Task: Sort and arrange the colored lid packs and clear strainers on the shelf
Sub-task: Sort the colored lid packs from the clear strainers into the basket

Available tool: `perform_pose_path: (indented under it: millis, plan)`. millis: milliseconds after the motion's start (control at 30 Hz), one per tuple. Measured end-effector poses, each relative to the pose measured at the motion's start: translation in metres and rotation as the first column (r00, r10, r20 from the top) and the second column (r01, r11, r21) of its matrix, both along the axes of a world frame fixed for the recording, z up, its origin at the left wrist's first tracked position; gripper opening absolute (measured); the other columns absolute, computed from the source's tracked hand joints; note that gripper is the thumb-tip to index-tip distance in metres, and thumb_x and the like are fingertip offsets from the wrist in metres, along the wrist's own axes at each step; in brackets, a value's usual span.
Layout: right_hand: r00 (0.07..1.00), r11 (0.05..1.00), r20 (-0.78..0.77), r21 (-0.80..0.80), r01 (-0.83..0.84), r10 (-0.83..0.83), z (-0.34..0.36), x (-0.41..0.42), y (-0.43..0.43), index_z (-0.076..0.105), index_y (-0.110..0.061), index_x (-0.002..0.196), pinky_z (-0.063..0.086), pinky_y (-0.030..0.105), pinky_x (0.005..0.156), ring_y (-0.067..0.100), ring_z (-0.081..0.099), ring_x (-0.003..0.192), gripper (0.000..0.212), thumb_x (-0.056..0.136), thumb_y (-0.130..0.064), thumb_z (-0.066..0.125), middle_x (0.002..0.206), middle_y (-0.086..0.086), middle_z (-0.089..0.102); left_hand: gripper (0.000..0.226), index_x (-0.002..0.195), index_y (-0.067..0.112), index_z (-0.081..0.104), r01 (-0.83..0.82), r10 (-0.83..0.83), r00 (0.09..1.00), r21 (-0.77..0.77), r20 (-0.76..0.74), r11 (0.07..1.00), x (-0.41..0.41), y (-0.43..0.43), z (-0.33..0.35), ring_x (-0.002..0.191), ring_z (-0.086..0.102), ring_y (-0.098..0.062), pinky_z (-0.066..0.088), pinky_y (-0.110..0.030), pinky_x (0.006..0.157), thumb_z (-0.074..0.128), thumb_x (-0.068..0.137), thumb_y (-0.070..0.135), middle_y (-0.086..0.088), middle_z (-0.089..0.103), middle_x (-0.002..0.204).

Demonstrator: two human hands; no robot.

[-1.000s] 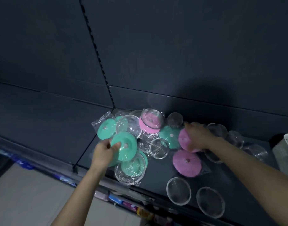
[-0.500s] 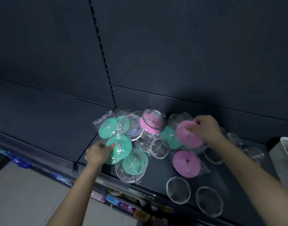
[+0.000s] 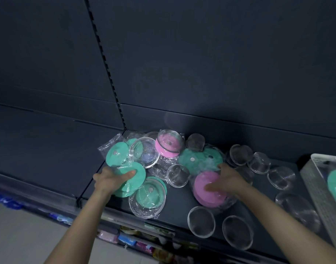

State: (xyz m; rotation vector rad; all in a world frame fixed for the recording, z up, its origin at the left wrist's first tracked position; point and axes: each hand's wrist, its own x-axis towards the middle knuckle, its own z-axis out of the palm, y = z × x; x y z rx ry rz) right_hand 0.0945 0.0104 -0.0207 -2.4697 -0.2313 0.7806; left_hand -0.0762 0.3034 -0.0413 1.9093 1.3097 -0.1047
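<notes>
Head view, left hand (image 3: 111, 180): it grips a green lid pack (image 3: 133, 180), thumb on top and fingers underneath, at the left front of the pile. Half a second ago the pack sat a bit higher; now it is down near the shelf (image 3: 178, 202), partly over another green pack in a clear strainer (image 3: 148, 199).

Right hand (image 3: 228, 181): half a second ago it carried a pink lid pack (image 3: 205, 185) in the air near the back. Now that pack is down on the second pink one, which shows only as a rim below it. The thumb lies across the top and the fingers reach past the far rim. Can't tell whether it pinches or only presses.

Judgement: pinks are now grouped into one stack right of centre. Greens are only half gathered, and a third pink pack (image 3: 167, 147) sits at the back under a strainer.

Orientation: the packs are round discs, so there is no long axis. The pink one lies flat, face up. The held green one is face up, slightly tilted.

Further out, loose strainers sit along the front (image 3: 201, 221) and right (image 3: 258, 162), with a white basket (image 3: 319, 187) at the far right.
</notes>
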Motion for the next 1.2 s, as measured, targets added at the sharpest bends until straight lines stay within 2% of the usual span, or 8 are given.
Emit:
perform_pose_path:
  millis: [167,400,533,633,700,800,1067,1200]
  plan:
    - [0.988,0.978,-0.105,0.163,0.128,-0.112,0.001,0.007,0.005,0.068,-0.004,0.093,0.056,0.036,0.074,0.023,0.065,0.081,0.049,0.051,-0.015,0.090,0.094,0.012,0.069,0.111,0.121,0.028,0.055,0.088,-0.089,0.996,-0.054,-0.008,0.995,0.005,0.044,-0.065,0.107,0.063,-0.021,0.053,-0.043,0.090,0.072,0.029,0.087,-0.002,0.065,0.122]
    - [0.970,0.948,0.107,0.258,0.185,-0.219,0.021,0.009,0.007,0.064,-0.007,0.097,0.049,0.029,0.056,0.027,0.063,0.078,0.041,0.062,-0.012,0.085,0.093,0.012,0.066,0.121,0.139,0.006,0.023,0.164,-0.142,0.966,0.088,-0.216,0.982,0.005,-0.013,0.007,0.130,0.030,-0.035,0.035,-0.042,0.100,0.056,0.055,0.086,-0.020,0.032,0.139]
    - [0.891,0.876,0.233,0.394,0.279,-0.389,0.032,0.000,0.008,0.059,-0.005,0.113,0.053,0.038,0.072,0.028,0.058,0.088,0.055,0.067,-0.022,0.083,0.100,0.008,0.059,0.107,0.133,0.002,0.022,0.012,-0.012,1.000,-0.005,-0.001,1.000,0.006,-0.018,0.001,0.126,0.037,-0.032,0.042,-0.037,0.099,0.080,0.062,0.057,-0.020,0.028,0.136]
    - [0.828,0.819,0.265,0.463,0.340,-0.494,0.037,-0.005,0.013,0.057,-0.003,0.114,0.052,0.045,0.082,0.027,0.055,0.090,0.058,0.067,-0.026,0.082,0.100,0.007,0.056,0.100,0.125,0.004,0.031,-0.131,0.202,0.938,-0.251,0.282,0.959,0.008,-0.023,-0.005,0.118,0.051,-0.026,0.049,-0.036,0.095,0.092,0.053,0.037,-0.013,0.044,0.134]
    - [0.812,0.785,0.250,0.509,0.354,-0.528,0.039,-0.006,0.013,0.056,-0.002,0.114,0.051,0.048,0.084,0.028,0.055,0.091,0.059,0.068,-0.027,0.082,0.098,0.006,0.055,0.102,0.122,0.003,0.040,-0.136,0.330,0.870,-0.466,0.365,0.874,0.010,-0.029,-0.009,0.103,0.063,-0.022,0.058,-0.032,0.073,0.095,0.042,0.034,-0.011,0.060,0.122]
    - [0.803,0.739,0.194,0.554,0.385,-0.564,0.038,-0.007,0.010,0.054,0.000,0.117,0.051,0.049,0.086,0.027,0.054,0.092,0.060,0.069,-0.025,0.082,0.100,0.005,0.053,0.067,0.120,0.005,0.054,-0.088,0.374,0.821,-0.553,0.431,0.828,0.013,-0.046,-0.007,0.089,0.067,-0.019,0.053,-0.023,0.048,0.087,0.063,0.019,-0.011,0.069,0.108]
    - [0.608,0.450,0.094,0.762,0.466,-0.788,0.046,-0.008,-0.012,0.056,-0.003,0.113,0.041,0.028,0.073,0.022,0.053,0.087,0.049,0.074,-0.021,0.079,0.101,0.005,0.055,0.029,0.101,0.010,0.057,-0.118,0.510,0.624,-0.573,0.592,0.811,0.011,-0.063,0.010,0.099,0.065,-0.024,0.050,-0.039,0.092,0.075,0.078,0.010,-0.006,0.069,0.103]
    - [0.677,0.428,0.024,0.792,0.436,-0.735,0.049,-0.007,-0.015,0.055,-0.012,0.106,0.046,0.031,0.072,0.021,0.056,0.085,0.040,0.074,-0.018,0.078,0.101,0.006,0.058,0.071,0.125,0.002,0.048,-0.052,0.486,0.533,-0.546,0.693,0.836,0.017,-0.074,0.027,0.109,0.063,-0.031,0.046,-0.046,0.100,0.084,0.067,0.020,-0.013,0.067,0.116]
